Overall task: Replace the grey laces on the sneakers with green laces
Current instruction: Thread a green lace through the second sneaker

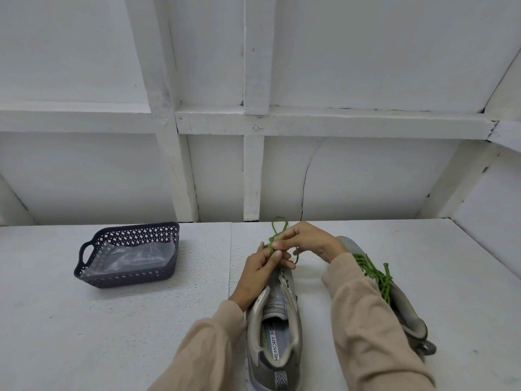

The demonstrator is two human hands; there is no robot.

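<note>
A grey sneaker (275, 325) stands on the white table with its heel toward me, its eyelets bare at the top. Over its toe end, my left hand (258, 273) and my right hand (306, 241) both pinch a green lace (277, 231), which loops up above the fingers. A second grey sneaker (406, 311) lies to the right, partly hidden by my right sleeve, with a green lace (376, 275) threaded through it and tied.
A dark perforated basket (128, 256) with a handle stands at the left of the table (112, 334), holding clear plastic. A white panelled wall (253, 165) rises right behind the table's far edge.
</note>
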